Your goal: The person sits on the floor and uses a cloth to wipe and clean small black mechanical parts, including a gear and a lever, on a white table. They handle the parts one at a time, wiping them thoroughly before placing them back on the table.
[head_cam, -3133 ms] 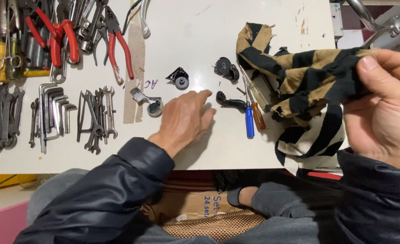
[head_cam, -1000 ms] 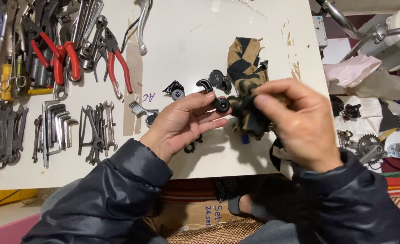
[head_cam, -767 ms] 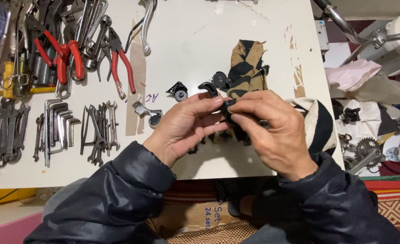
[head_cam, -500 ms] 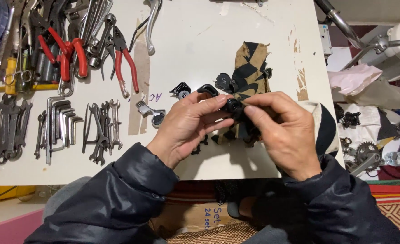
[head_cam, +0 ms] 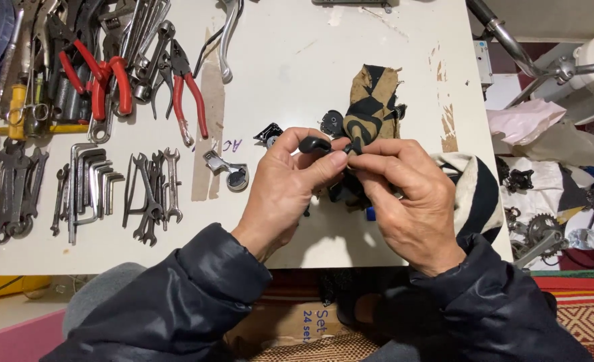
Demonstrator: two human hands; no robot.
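Observation:
My left hand [head_cam: 287, 184] grips a small black curved lever part [head_cam: 314, 143] above the white table [head_cam: 290, 60]. Pressed against it, my right hand [head_cam: 411, 198] pinches a tan and black striped rag [head_cam: 370, 110] onto the part. Both hands meet at the middle of the table, fingertips touching. Most of the part is hidden by my fingers and the cloth. Other small black parts [head_cam: 268, 133] lie just behind my left hand, and another black part [head_cam: 332, 123] peeks out beside the rag.
Red-handled pliers [head_cam: 186, 97], a row of hex keys [head_cam: 89, 181] and several spanners [head_cam: 150, 188] lie on the left. A silver clamp piece [head_cam: 226, 171] sits near my left wrist. Chainring parts [head_cam: 538, 224] and a chrome handlebar [head_cam: 531, 57] are off the table's right edge.
My left hand picked up the black part from the table. My right hand brought the rag over, and both hands have closed together on the part and turned it slightly.

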